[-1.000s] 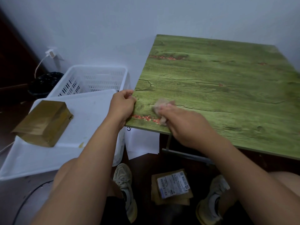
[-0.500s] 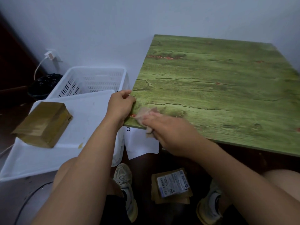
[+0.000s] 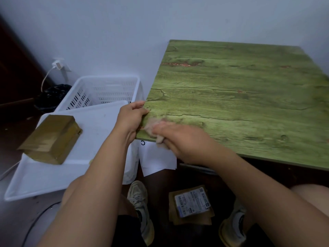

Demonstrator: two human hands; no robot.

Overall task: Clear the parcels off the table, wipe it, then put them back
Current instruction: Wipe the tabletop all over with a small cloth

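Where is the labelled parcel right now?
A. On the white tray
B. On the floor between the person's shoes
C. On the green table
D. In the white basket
B: the labelled parcel lies on the dark floor between the shoes, below the table; the tray holds a different, plain brown parcel.

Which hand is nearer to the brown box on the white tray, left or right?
Left. The left hand grips the table edge just beside the white tray holding the brown box. The right hand wipes with a cloth farther away.
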